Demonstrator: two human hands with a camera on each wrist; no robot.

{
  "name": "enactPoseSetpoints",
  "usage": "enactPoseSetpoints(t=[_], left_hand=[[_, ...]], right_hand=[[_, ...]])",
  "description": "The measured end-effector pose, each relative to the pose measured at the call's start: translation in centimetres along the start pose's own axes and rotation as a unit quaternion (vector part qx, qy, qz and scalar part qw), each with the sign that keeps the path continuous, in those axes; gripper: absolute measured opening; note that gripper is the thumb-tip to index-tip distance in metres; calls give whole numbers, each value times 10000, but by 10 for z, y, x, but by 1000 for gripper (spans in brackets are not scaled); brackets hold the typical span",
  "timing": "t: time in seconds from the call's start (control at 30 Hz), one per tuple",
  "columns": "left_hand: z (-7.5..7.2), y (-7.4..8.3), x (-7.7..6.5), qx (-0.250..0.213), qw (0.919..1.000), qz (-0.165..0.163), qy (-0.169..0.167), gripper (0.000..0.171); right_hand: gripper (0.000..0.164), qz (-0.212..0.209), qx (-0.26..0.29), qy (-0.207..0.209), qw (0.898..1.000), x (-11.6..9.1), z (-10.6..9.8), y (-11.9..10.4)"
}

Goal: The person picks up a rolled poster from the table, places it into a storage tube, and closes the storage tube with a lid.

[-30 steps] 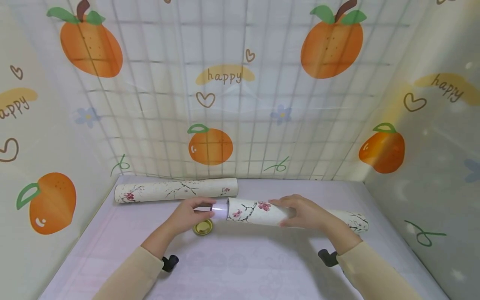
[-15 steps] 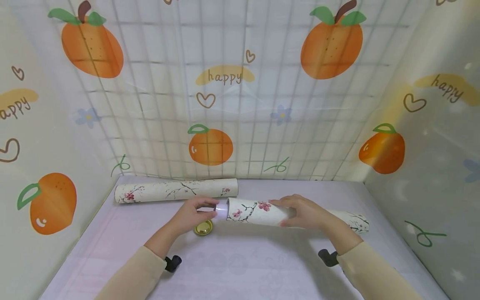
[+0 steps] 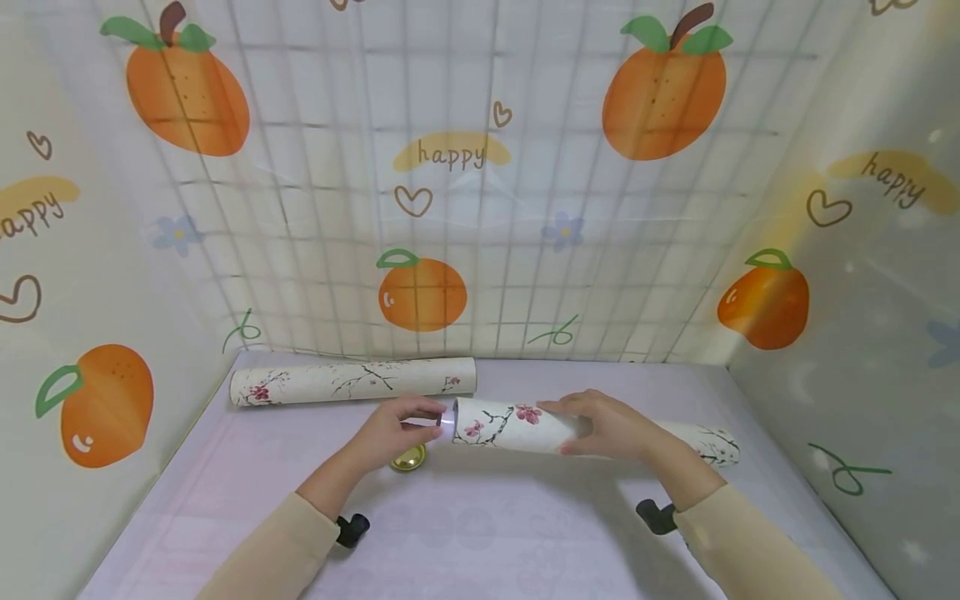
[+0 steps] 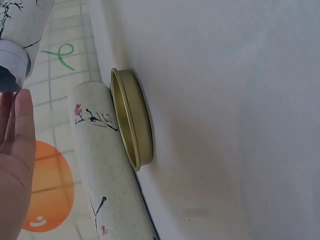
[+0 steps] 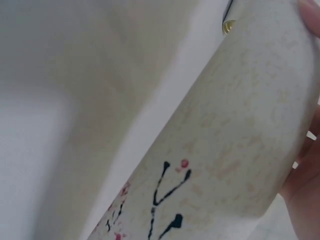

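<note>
My right hand grips a white paper tube printed with plum blossoms, thumb at the near side and fingers over the far side. From the tube's left end sticks out a short piece of a rolled pale sheet. Thumb and fingertips of my left hand pinch the rim of that roll. The left wrist view shows the roll hollow and sitting inside the tube's mouth. A gold round lid lies on the table just below my left hand. In the right wrist view the tube fills much of the picture.
A second blossom-printed tube lies along the table's back edge at the left. The pale cloth-covered table meets patterned curtains at the back and sides.
My left hand has moved slightly right, and the rolled sheet has slid deeper into the tube, so less of it shows. My right hand and the tube have hardly moved.
</note>
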State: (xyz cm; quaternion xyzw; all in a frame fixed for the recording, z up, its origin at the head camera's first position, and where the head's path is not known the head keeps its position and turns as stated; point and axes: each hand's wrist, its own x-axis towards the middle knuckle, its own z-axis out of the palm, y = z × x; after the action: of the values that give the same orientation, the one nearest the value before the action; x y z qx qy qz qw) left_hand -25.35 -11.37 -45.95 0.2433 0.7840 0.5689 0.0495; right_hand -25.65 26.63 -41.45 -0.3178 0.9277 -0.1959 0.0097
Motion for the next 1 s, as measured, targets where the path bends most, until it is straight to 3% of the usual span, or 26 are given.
enactPoseSetpoints(t=[0.5, 1.0], left_hand=[[7, -3, 2, 16, 9999, -131, -8, 31], [15, -10, 6, 33, 10000, -31, 65, 34]], right_hand=[[69, -76, -73, -25, 9999, -1, 1, 1], [69, -62, -85, -40, 9999, -1, 1, 0]])
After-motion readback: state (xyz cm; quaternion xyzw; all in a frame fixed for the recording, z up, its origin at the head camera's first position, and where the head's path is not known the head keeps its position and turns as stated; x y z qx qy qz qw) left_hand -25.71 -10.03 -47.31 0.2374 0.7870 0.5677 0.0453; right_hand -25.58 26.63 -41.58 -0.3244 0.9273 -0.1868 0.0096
